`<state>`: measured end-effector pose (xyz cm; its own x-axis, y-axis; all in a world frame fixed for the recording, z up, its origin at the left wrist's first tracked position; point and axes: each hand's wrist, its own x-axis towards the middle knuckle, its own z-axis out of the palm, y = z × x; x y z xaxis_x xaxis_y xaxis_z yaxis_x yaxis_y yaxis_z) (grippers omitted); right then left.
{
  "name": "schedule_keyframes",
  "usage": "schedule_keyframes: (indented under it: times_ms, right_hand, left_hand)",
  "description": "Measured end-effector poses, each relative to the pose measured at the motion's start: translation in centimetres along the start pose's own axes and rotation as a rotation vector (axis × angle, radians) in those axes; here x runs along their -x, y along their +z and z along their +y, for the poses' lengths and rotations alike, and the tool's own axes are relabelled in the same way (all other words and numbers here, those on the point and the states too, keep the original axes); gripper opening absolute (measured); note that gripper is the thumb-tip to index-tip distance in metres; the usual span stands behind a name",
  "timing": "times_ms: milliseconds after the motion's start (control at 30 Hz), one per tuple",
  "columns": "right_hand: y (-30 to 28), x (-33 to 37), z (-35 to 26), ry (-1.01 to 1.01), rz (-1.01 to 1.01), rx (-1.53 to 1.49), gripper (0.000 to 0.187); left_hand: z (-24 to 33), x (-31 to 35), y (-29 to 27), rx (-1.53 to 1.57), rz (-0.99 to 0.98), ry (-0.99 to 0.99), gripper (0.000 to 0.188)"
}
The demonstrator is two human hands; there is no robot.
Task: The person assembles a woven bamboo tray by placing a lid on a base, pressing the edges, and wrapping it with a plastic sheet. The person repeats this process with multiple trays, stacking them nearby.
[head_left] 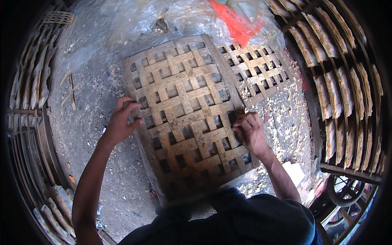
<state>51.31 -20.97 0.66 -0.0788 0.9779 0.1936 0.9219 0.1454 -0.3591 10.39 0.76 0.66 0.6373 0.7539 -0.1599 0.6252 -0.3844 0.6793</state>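
Note:
A large rectangular panel of woven bamboo strips (pixel 179 87) with a wooden frame lies in front of me, its near end close to my body. Along its left edge, my left hand (pixel 123 121) is open, thumb and forefinger apart with their tips at the frame. On the opposite side, my right hand (pixel 251 131) is closed, its bent fingers gripping the right edge of the panel. The undersides of those fingers are hidden. Beyond the right edge, a second woven bamboo panel (pixel 267 75) lies on the ground.
Clear plastic sheeting (pixel 134 18) and a red plastic bag (pixel 234 22) lie at the far side. Racks with stacked trays stand at the left (pixel 34 77) and right (pixel 343 81). Pale crumbs cover the grey ground (pixel 90 110). A wheel (pixel 347 190) shows at the lower right.

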Motion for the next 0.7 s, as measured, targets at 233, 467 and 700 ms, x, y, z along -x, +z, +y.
schedule_keyframes:
  times_ms: [233, 467, 700]
  right_hand:
    - [-0.6, -1.0, 1.0, -0.146, 0.039, -0.001, 0.026]
    - [-0.7, -2.3, 11.3, 0.898, 0.474, -0.876, 0.031]
    - [-2.3, -3.6, 9.7, 0.670, 0.146, -0.271, 0.033]
  left_hand:
    - [-0.6, 0.3, 0.2, -0.023, 0.025, 0.024, 0.051]
    - [-0.6, -0.1, 0.4, -0.029, 0.022, 0.035, 0.052]
    - [-0.9, 0.2, 0.4, 0.052, 0.000, -0.054, 0.054]
